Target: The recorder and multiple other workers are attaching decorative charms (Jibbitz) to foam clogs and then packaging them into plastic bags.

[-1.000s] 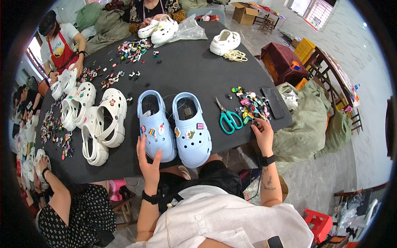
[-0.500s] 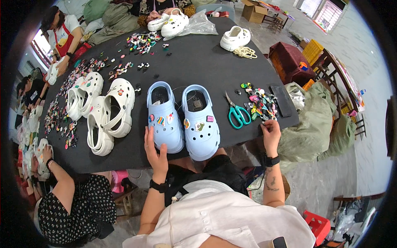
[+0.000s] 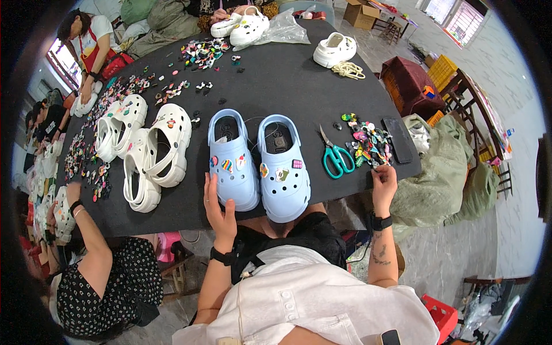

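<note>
Centrally, at the table's (image 3: pixel 299 80) near edge, two blue clogs (image 3: pixel 259 164) lie side by side. My left hand (image 3: pixel 217 204), fingers spread and holding nothing, touches the left clog. My right hand (image 3: pixel 384 181), fingers curled, picks at the charms (image 3: pixel 368 141) beside the scissors (image 3: pixel 336 156); whether it grips one I cannot tell.

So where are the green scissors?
The green-handled scissors lie on the black table, right of the light blue clogs, beside the charm pile.
</note>
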The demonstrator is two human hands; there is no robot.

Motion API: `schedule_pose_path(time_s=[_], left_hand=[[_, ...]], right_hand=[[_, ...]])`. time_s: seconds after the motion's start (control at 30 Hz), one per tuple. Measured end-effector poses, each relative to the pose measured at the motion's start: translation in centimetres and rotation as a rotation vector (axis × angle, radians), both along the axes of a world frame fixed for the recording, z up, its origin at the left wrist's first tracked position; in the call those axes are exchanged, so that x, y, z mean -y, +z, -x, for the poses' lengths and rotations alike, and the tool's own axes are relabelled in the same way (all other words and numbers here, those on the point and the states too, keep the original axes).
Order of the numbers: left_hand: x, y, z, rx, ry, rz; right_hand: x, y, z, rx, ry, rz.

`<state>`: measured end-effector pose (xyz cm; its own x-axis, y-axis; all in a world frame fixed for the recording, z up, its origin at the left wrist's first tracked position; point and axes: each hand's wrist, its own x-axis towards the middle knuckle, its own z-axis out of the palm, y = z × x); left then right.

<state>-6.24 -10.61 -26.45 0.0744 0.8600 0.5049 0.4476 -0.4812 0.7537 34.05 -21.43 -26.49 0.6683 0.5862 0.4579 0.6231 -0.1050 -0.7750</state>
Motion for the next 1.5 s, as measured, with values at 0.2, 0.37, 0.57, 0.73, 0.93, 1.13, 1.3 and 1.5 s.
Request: schedule_pose_path(time_s=[0.2,0.37,0.57,0.73,0.93,1.13,1.3,1.5], left_hand=[[-0.1,-0.1,-0.3,-0.006,0.002,-0.026],[-0.1,-0.5,-0.2,-0.007,0.023,-0.046],[0.0,0.3,0.3,0.048,-0.042,0.035],[1.0,2.5,-0.3,-0.050,-0.050,0.123],[0.8,3.8,-1.9,-0.209,-0.017,-0.034],[0.7,2.8,-1.5,-0.161,-0.008,-0.109],[2.4,3.2,-0.9,-0.146,-0.043,-0.089],[3.8,4.5,-1.3,-0.300,0.036,-0.156]], right_hand=[[0.0,0.4,0.2,0.038,0.017,0.069],[0.6,1.3,1.1,0.112,0.091,0.169],[1.0,1.5,1.1,0.070,0.080,0.125],[0.4,0.2,-0.5,-0.094,0.037,0.156],[-0.4,0.4,0.1,-0.149,0.028,0.074],[0.3,0.4,0.3,-0.073,0.043,0.159],[0.6,2.5,3.8,-0.214,0.204,0.063],[-0.4,5.9,10.3,-0.477,0.461,0.022]])
